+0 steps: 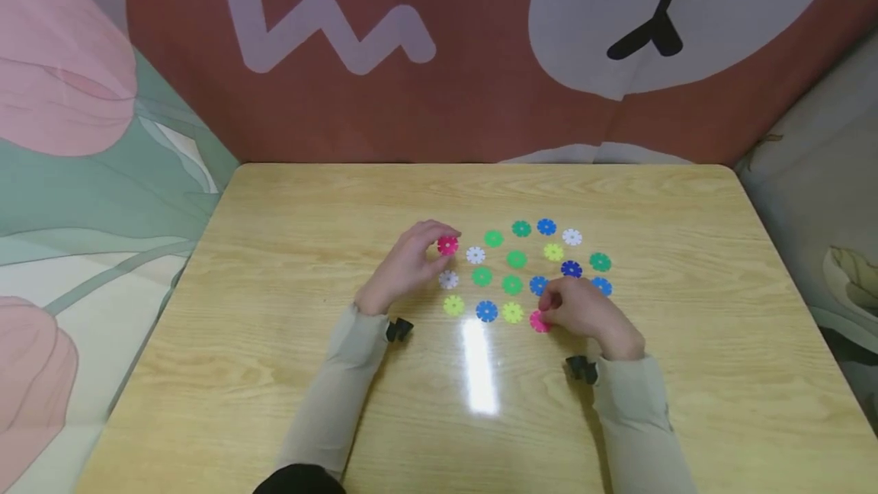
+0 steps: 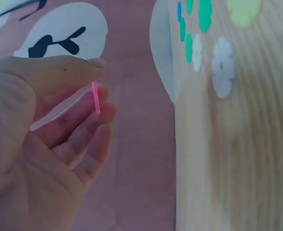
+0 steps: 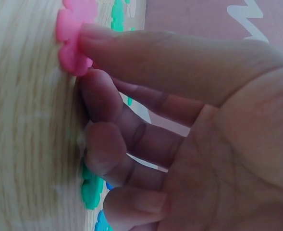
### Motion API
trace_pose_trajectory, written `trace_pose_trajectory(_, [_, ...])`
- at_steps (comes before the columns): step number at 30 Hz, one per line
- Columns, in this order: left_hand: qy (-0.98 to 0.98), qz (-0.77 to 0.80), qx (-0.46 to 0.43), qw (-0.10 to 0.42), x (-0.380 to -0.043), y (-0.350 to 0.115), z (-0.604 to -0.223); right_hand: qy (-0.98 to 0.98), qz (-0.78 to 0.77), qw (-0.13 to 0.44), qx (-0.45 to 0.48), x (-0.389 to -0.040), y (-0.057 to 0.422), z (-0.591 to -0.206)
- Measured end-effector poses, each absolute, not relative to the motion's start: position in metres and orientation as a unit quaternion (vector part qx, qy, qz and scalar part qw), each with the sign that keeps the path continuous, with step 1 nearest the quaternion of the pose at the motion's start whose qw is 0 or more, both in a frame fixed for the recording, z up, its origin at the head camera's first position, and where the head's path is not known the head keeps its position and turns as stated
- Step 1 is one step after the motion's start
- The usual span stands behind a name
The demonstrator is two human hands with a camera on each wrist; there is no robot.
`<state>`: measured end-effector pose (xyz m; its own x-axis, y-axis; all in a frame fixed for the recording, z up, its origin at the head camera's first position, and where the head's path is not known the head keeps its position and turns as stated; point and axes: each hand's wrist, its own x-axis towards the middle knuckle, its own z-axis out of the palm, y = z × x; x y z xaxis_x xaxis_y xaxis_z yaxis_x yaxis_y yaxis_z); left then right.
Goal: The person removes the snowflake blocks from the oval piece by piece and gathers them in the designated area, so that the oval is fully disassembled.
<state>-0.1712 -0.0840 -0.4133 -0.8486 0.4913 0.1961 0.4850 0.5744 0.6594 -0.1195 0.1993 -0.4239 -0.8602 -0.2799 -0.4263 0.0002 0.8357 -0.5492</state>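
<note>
My left hand (image 1: 410, 264) pinches a deep pink notched plastic disc (image 1: 448, 245) between thumb and fingertips. Seen edge-on in the left wrist view, that same disc (image 2: 96, 98) is held upright, apart from the tabletop. At the near right of the laid-out discs, my right hand (image 1: 588, 312) has its thumb on a lighter pink notched disc (image 1: 539, 322). In the right wrist view the thumb lies across this disc (image 3: 74, 36), fingers curled at its edge close to the wood. A white disc (image 1: 449, 279) lies just below my left hand.
Several notched discs lie spread flat between and beyond the hands, among them a green disc (image 1: 517, 258), a yellow disc (image 1: 512, 312), a blue disc (image 1: 487, 311) and a dark blue disc (image 1: 571, 269). The wooden table (image 1: 274, 265) meets a reddish-brown printed backdrop (image 1: 384, 120) behind.
</note>
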Motion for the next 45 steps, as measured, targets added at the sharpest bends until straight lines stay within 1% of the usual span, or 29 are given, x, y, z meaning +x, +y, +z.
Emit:
trace_pose_trajectory(7, [0.897, 0.378, 0.226, 0.046, -0.184, -0.081, -0.426, 0.927, -0.276, 0.243, -0.08, -0.122, 0.202, -0.426])
trace_pose_trajectory(13, [0.912, 0.346, 0.213, 0.055, -0.195, -0.081, -0.437, 0.93, -0.274, 0.23, -0.082, -0.125, 0.201, -0.427])
trace_pose_trajectory(21, [0.929, 0.314, 0.175, 0.083, -0.197, -0.078, -0.445, 0.931, -0.266, 0.238, -0.077, -0.126, 0.201, -0.427])
trace_pose_trajectory(31, [0.93, 0.333, 0.135, 0.077, -0.196, -0.071, -0.449, 0.933, -0.264, 0.235, -0.072, -0.126, 0.203, -0.425])
trace_pose_trajectory(41, [0.928, 0.335, 0.14, 0.083, -0.191, -0.075, -0.45, 0.931, -0.273, 0.232, -0.07, -0.121, 0.198, -0.427])
trace_pose_trajectory(45, [0.92, 0.352, 0.151, 0.084, -0.187, -0.08, -0.439, 0.931, -0.273, 0.228, -0.078, -0.121, 0.199, -0.426])
